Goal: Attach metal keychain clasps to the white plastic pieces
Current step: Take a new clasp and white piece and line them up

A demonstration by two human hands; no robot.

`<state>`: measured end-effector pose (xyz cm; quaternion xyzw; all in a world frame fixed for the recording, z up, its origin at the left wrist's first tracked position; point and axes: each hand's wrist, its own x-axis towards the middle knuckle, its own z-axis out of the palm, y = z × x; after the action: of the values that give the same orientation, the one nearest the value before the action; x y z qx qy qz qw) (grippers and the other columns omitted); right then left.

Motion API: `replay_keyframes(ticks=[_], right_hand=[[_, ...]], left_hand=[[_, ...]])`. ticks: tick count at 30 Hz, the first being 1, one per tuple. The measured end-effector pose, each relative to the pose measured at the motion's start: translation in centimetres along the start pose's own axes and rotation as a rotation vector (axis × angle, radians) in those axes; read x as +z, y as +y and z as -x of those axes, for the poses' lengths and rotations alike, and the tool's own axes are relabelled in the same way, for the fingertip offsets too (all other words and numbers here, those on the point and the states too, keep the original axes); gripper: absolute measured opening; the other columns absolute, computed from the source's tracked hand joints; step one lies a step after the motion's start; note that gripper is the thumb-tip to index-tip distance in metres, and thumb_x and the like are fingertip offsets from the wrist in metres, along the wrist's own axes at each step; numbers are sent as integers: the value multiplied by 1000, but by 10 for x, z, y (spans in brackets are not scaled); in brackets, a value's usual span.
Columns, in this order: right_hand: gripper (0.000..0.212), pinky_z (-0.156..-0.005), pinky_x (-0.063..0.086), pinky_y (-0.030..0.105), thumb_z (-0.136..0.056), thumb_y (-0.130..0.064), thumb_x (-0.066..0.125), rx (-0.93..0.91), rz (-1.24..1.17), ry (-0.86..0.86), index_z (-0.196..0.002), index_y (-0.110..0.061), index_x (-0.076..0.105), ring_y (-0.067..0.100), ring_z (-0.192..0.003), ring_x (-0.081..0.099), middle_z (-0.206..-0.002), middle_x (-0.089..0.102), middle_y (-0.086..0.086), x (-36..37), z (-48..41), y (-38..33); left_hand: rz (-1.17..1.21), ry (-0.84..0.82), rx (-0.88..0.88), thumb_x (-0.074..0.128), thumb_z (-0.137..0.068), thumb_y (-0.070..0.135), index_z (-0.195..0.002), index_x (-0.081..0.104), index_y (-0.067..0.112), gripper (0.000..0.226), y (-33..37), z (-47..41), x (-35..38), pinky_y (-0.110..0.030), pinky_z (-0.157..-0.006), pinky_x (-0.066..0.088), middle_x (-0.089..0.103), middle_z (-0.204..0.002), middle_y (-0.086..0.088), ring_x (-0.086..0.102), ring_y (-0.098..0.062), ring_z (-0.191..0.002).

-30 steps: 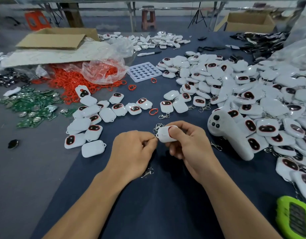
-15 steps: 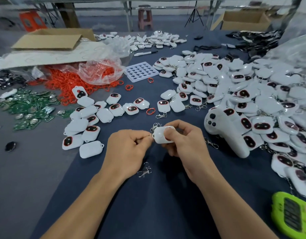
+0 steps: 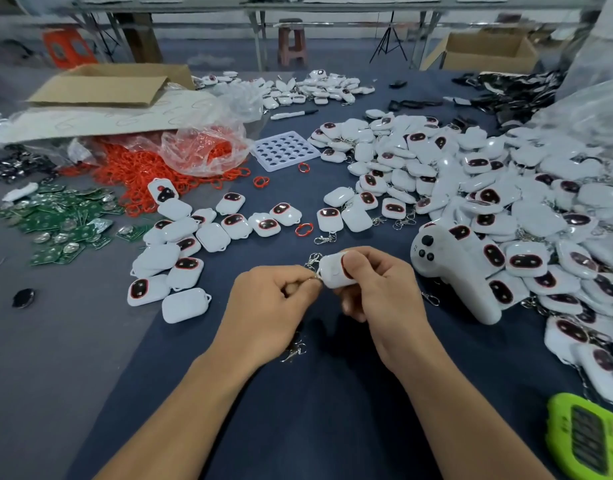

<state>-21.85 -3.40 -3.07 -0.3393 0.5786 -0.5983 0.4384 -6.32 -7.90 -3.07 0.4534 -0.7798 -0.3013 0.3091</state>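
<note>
Just left of centre frame, your left grip [image 3: 274, 299] is curled, thumb and forefinger pinching the metal keychain clasp [image 3: 312, 264] by its ring end, the hook poking up from the pinch. Touching that pinch on its right, the white plastic piece [image 3: 332, 274] is held above the desk [image 3: 332, 410] at centre frame, its left end toward the clasp and its long axis seemingly running left to right. Your right grip [image 3: 377, 296] closes round it from the right, thumb on top, so I judge the ring must feed rightward into that left end while the right side holds steady.
</note>
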Motion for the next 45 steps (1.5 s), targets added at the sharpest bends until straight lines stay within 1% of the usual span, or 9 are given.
replay_keyframes(ticks=[6, 11, 20, 26, 30, 33, 37, 41, 45], right_hand=[[28, -37, 31, 23, -106, -13, 52, 60, -143, -37, -90, -7, 74, 14, -42, 47, -68, 71, 12, 3, 0, -3], [26, -38, 32, 22, -104, -11, 54, 59, -112, -37, -86, -8, 73, 16, -43, 48, -67, 70, 8, 5, 3, -2], [14, -53, 44, 20, -86, -41, 62, -173, 228, 53, -84, -35, 75, 3, -52, 55, -69, 73, -8, 5, 9, 5], [17, -41, 37, 21, -91, -25, 63, -83, 91, 50, -80, -23, 76, 15, -44, 51, -66, 71, 9, 4, 4, 4], [25, -39, 34, 23, -99, -19, 58, -29, 33, 34, -81, -18, 74, 18, -44, 50, -66, 69, 14, 2, 3, 3], [29, -36, 32, 23, -102, -13, 55, 15, -44, 31, -81, -15, 75, 16, -41, 49, -65, 68, 10, 1, 0, 0], [27, -36, 32, 24, -103, -14, 55, 24, -32, 13, -85, -12, 75, 16, -42, 50, -65, 69, 9, 2, -1, 0], [26, -37, 32, 23, -101, -14, 58, 23, -10, 10, -81, -14, 74, 18, -42, 51, -68, 70, 12, 3, 1, 1], [24, -38, 32, 24, -98, -14, 60, 25, -17, 14, -78, -15, 73, 19, -42, 50, -70, 72, 15, 2, 2, 1]], left_hand=[[166, -123, -18, 61, -94, 37, -71, 63, 12, 34, 0, -3, -4, -20, -47, 28, 45, -58, -14, 34, -10, -48], [248, -77, -52, 57, -88, 30, -59, 52, 9, 36, 1, -3, -6, -25, -48, 24, 34, -49, 1, 29, -11, -50], [-267, -1, 34, 57, -93, 23, -56, 42, 11, 42, 2, 1, 5, -25, -50, 32, 45, -46, -1, 43, -21, -50], [-535, 72, 118, 60, -95, 23, -57, 46, 19, 40, 8, 5, 9, -20, -52, 14, 39, -49, 6, 43, -24, -55], [-230, 48, 58, 55, -99, 30, -68, 56, 16, 34, 1, 1, 7, -26, -51, 32, 48, -53, 0, 45, -16, -55], [60, 27, 8, 61, -95, 28, -76, 66, 12, 26, -1, -2, 0, -20, -50, 30, 35, -52, 3, 33, -8, -52], [107, 48, -6, 62, -88, 35, -76, 69, 4, 34, -1, -2, -3, -20, -48, 26, 33, -54, -5, 27, -8, -53], [-6, 68, -18, 58, -84, 35, -65, 67, 11, 32, -1, 1, -2, -21, -51, 34, 43, -52, -6, 35, -13, -53], [-386, 137, 26, 50, -85, 37, -62, 54, 14, 32, 3, 3, 3, -32, -55, 39, 49, -51, 0, 46, -21, -61]])
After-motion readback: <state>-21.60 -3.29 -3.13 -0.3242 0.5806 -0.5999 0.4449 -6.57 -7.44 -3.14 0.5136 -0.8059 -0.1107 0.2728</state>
